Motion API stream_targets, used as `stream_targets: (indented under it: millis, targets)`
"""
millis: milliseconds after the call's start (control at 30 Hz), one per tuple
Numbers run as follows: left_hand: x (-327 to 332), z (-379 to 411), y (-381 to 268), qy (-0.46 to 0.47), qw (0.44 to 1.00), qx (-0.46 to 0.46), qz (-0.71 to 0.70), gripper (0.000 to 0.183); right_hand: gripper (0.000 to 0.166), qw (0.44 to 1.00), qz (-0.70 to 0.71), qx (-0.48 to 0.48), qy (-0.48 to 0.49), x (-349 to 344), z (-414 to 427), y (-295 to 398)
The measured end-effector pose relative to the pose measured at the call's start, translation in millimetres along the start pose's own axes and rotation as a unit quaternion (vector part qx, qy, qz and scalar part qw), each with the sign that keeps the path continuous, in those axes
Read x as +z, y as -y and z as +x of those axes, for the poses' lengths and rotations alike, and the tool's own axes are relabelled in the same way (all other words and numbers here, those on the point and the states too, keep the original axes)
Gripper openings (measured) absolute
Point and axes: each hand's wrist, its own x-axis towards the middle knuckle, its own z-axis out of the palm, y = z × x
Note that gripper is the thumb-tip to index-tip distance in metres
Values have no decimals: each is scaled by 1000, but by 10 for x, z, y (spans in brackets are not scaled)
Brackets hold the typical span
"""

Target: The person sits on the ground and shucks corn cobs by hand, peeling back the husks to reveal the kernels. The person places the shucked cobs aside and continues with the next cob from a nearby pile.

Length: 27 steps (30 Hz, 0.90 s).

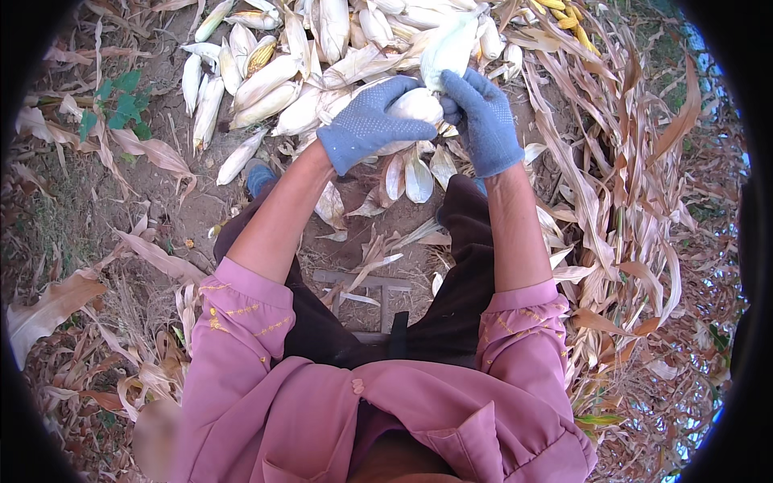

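Observation:
My left hand (371, 124), in a grey-blue knitted glove with pale dots, is wrapped around a pale husked ear of corn (418, 106). The ear's blunt end shows between thumb and fingers, and no kernels show there. Right beside it, my right hand (486, 124), gloved alike, pinches a wide, whitish husk leaf (450, 51) that stands up past the fingers. Whether this leaf is still joined to the ear cannot be made out. Beyond both hands lies a heap of corn ears in dry husks (266, 84), one with yellow kernels (261, 55) partly bared.
Bare yellow corn cobs (567, 21) lie at the far right. Dry corn stalks and leaves (604, 181) are piled along the right side. Loose husks (418, 175) lie on the soil between my legs, near a wooden frame (362, 281). A green-leaved plant (124, 102) grows at left.

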Motion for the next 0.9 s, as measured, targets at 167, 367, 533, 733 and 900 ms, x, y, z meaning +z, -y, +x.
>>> stream_targets:
  millis: [167, 367, 533, 733, 900]
  targets:
    - [-2, 1, -3, 15, 1000, -21, 5, 64, 11, 999, 36, 13, 18, 0, -5, 2]
    - [14, -17, -63, 19, 998, -18, 60, 60, 11, 999, 47, 19, 9, 16, 4, -28]
    - [24, -27, -76, 16, 997, -14, 70, 61, 27, 999, 17, 29, 40, -49, 14, -57]
    - [35, -33, -63, 2, 997, 9, 71, 62, 28, 999, 7, 36, 40, -40, 7, -47]
    - [42, -44, -99, 27, 997, -4, 74, 57, 28, 998, 4, 42, 51, -99, 34, -86]
